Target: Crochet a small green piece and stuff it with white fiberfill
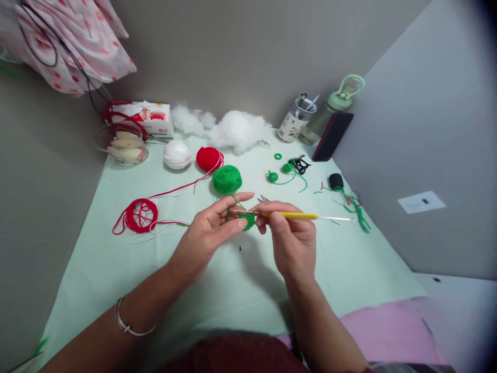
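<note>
Crochet piece (248, 221), small and green, sits between both hands above the middle of the table cover (116, 259), a pale green sheet spanning the work surface; a pink patterned cloth (77, 41) hangs at the far left corner; white stuffing (236, 129) is heaped along the back wall, just beside a tissue box (153, 118) and a glass bowl (126, 147); a bottle (330, 111), a dark phone (333, 136) and a jar (293, 122) of pens stand at the far right. Left hand (209, 230) is half open, its index finger stretched out with a green strand over it, thumb and lower fingers pinching the piece; right hand (291, 241) is closed round the yellow handle of the crochet hook (289, 215), whose metal tip points left into the piece. A loose red coil (142, 215) lies left of the hands; green ball (227, 179), red ball (208, 158) and white ball (177, 154) sit beyond them (green nearest, feeding the strand); black scissors (301, 165) and small green rings (273, 176) lie farther right.
</note>
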{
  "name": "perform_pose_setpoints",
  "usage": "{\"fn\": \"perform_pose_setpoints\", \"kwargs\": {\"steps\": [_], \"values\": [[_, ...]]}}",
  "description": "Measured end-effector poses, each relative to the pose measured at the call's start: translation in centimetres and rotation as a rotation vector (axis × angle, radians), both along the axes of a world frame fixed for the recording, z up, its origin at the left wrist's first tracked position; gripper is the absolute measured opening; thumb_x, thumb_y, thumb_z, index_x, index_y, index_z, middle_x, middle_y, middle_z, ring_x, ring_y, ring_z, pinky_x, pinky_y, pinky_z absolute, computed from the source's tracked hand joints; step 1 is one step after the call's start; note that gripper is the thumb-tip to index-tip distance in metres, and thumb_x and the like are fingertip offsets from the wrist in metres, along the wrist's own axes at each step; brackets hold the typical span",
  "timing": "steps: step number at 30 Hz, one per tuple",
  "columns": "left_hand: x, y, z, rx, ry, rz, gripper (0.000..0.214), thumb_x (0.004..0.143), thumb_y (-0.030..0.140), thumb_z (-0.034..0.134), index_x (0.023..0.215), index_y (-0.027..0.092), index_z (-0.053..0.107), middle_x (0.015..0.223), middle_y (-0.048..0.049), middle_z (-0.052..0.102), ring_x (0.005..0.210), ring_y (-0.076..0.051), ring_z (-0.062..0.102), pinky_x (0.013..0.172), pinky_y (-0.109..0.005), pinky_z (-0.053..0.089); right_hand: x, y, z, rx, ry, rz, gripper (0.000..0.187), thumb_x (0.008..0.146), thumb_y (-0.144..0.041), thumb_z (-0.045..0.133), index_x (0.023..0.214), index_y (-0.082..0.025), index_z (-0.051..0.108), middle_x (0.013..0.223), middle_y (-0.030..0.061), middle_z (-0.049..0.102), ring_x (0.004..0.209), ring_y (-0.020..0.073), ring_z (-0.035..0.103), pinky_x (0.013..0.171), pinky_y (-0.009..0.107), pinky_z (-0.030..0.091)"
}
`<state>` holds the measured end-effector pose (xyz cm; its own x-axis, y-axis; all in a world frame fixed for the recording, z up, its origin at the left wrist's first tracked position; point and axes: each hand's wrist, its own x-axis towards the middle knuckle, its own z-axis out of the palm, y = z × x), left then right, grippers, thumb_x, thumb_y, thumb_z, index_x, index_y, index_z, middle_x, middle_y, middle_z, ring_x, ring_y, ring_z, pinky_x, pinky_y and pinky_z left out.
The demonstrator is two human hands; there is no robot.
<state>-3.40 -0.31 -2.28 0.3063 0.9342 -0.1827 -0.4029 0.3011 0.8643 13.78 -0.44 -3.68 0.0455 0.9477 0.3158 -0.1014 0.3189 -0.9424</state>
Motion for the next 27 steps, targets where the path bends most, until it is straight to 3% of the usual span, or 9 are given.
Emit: {"fn": "perform_pose_setpoints", "kwargs": {"steps": [4,9,20,23,25,27], "values": [[-0.2,0.0,0.2,0.035,0.075,0.028,0.036,0.087,0.029,0.085,0.123,0.032,0.083,0.097,-0.0005,0.068,0.098,-0.018,0.061,0.093,-0.03,0.048,0.2,0.2,0.3,-0.083,0.097,0.007,0.022,0.102,-0.041,0.068,0.095,-0.023,0.079,0.086,0.0044,0.079,0.065,0.0147,0.066,0.058,0.029,0.055],[-0.5,-0.1,0.3,0.073,0.119,0.056,0.035,0.087,0.024,0.082,0.122,0.03,0.081,0.092,0.001,0.063,0.091,-0.016,0.058,0.089,-0.028,0.047,0.1,0.0,0.8,-0.043,0.098,0.03,0.023,0.108,-0.036,0.059,0.098,-0.022,0.075,0.089,0.0045,0.081,0.067,0.0144,0.07,0.061,0.029,0.058],[0.0,-0.4,0.1,0.25,0.403,0.19,0.038,0.086,0.012,0.076,0.119,0.031,0.082,0.091,0.0025,0.065,0.078,-0.013,0.051,0.08,-0.027,0.044,0.2,-1.3,0.1,0.482,-0.496,-0.12,0.028,0.107,-0.012,0.051,0.125,-0.023,0.07,0.101,0.0059,0.079,0.086,0.0185,0.076,0.077,0.036,0.064],[0.5,-0.7,0.2,0.173,0.319,0.193,0.045,0.083,0.014,0.082,0.125,0.03,0.079,0.091,0.0025,0.065,0.074,-0.011,0.05,0.075,-0.025,0.045,0.0,-1.4,-0.6,0.616,-0.701,-0.174,0.03,0.105,-0.011,0.057,0.127,-0.024,0.071,0.103,0.0072,0.079,0.094,0.0205,0.076,0.081,0.037,0.065],[0.7,-0.7,0.3,0.06,0.154,0.128,0.053,0.082,0.022,0.086,0.134,0.027,0.075,0.085,0.0031,0.062,0.069,-0.01,0.048,0.066,-0.023,0.043,-0.1,-1.5,-0.8,0.669,-0.802,-0.25,0.033,0.102,-0.01,0.063,0.127,-0.027,0.074,0.109,0.0075,0.078,0.098,0.021,0.076,0.084,0.037,0.066],[0.5,-0.5,0.4,-0.085,-0.018,0.026,0.058,0.082,0.028,0.088,0.138,0.022,0.073,0.073,0.0058,0.055,0.059,-0.007,0.039,0.057,-0.021,0.037,-0.2,-1.5,-0.7,0.675,-0.761,-0.283,0.034,0.101,-0.011,0.065,0.127,-0.03,0.076,0.111,0.007,0.078,0.099,0.0215,0.076,0.085,0.039,0.066]]}}
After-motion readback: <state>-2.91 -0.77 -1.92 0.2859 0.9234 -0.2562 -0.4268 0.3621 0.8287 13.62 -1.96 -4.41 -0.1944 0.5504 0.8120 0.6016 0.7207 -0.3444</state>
